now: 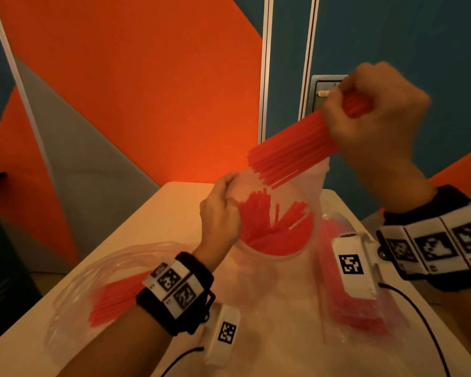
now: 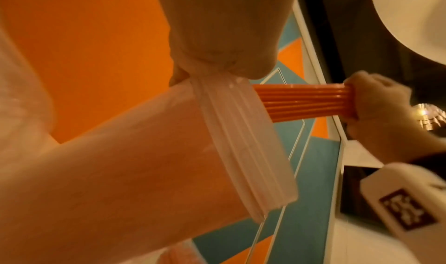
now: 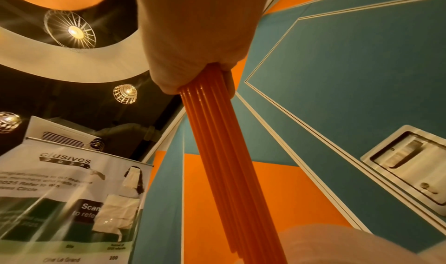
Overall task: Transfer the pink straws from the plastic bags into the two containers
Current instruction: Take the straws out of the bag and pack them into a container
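My right hand (image 1: 365, 110) is raised at the upper right and grips a thick bundle of pink straws (image 1: 294, 151) by one end; the wrist view shows them (image 3: 217, 144) running out of the fist (image 3: 193, 62). My left hand (image 1: 226, 191) pinches the zip rim of a clear plastic bag (image 1: 314, 180) just below the bundle's free end. In the left wrist view the fingers (image 2: 217, 58) hold the zip strip (image 2: 241, 134), and the straws (image 2: 296, 102) reach across to the right hand (image 2: 376, 98). Beneath it a clear round container (image 1: 272, 258) holds many pink straws.
A second clear container (image 1: 74, 284) with pink straws in it sits at the table's left. A plastic bag full of pink straws (image 1: 362, 314) lies on the right of the pale table (image 1: 158, 213). The wall stands close behind, and cables trail from both wrist cameras.
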A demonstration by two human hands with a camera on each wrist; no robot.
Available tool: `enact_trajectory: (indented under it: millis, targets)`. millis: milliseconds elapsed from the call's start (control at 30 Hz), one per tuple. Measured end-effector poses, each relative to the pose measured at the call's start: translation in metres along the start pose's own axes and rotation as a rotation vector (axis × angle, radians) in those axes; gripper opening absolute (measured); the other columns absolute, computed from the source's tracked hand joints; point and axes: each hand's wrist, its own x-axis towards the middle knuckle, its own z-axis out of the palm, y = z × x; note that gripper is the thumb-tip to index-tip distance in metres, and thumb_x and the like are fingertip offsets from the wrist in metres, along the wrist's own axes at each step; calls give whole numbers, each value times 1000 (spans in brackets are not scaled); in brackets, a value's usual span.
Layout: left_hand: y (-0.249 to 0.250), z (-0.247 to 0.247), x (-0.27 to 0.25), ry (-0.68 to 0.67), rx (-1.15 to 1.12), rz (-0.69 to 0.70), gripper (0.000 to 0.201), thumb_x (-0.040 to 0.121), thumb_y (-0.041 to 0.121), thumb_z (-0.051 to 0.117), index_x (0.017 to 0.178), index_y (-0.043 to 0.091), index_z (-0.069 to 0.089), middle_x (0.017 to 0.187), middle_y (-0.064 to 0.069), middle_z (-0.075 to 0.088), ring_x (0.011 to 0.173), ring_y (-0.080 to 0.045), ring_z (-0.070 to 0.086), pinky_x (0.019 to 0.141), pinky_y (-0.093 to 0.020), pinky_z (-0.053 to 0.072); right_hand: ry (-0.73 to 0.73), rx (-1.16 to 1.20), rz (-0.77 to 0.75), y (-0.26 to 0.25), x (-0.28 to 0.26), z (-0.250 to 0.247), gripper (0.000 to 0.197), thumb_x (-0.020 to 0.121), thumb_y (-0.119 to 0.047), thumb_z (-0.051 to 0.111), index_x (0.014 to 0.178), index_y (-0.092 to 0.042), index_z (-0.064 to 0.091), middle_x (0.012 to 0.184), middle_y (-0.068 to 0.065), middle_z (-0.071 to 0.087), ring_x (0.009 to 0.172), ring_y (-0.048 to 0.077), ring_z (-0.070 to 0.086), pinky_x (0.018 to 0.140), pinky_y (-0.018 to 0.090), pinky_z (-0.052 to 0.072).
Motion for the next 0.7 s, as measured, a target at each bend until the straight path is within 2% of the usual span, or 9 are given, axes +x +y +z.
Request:
enact_trajectory:
  millis: [67,167,233,300,367,500,633,700]
  targets:
    - [-5,1,-6,28,1,1,53,78,13,32,124,18,56,99,9,60,80,2,51,73,-24,43,0,13,-57,-5,-4,-4,23,86,-16,57,70,1,58,67,17,58,59,25,51,56,31,39]
    - [-12,1,-9,51,-1,-24,53,79,7,32,125,18,56,96,10,59,71,0,49,64,-15,41,-23,35,-113,-10,-12,-6,22,84,-12,58,66,2,57,64,16,55,57,25,49,54,29,36]
    - [-13,-1,-9,52,-7,-27,53,78,10,32,124,19,56,96,10,60,72,-2,50,63,-16,40,-65,58,-149,-13,-19,-5,22,82,-9,59,64,2,56,63,16,54,55,25,48,54,27,34]
    - [-12,-4,-10,52,-20,-34,54,77,13,32,124,18,57,101,10,60,82,-1,51,69,-16,39,-124,73,-202,-15,-28,-3,21,82,-9,59,63,0,57,63,15,54,53,23,47,52,25,33]
    - [-11,-5,-12,47,-27,-28,54,77,13,31,125,17,56,105,13,57,88,6,48,73,-11,38,-190,80,-278,-16,-39,3,21,82,-10,58,63,-2,56,63,13,53,50,22,46,50,25,35]
    - [-13,-5,-17,19,-73,-7,54,76,8,32,124,16,57,102,18,56,82,25,49,71,4,35,-301,32,-402,-11,-64,21,19,81,-12,59,62,-7,56,63,10,55,46,22,48,43,27,41]
    - [-14,-4,-22,6,-82,1,58,73,6,32,123,19,57,105,19,58,86,24,49,75,3,37,-519,10,-426,-3,-99,37,13,80,-15,55,68,-9,58,66,8,57,50,22,50,44,28,43]
    - [-13,-3,-25,1,-82,25,57,73,5,32,123,15,58,102,22,57,82,21,52,70,4,36,-681,-16,-403,0,-114,47,17,81,-21,49,72,-11,58,70,8,58,53,25,54,49,29,45]
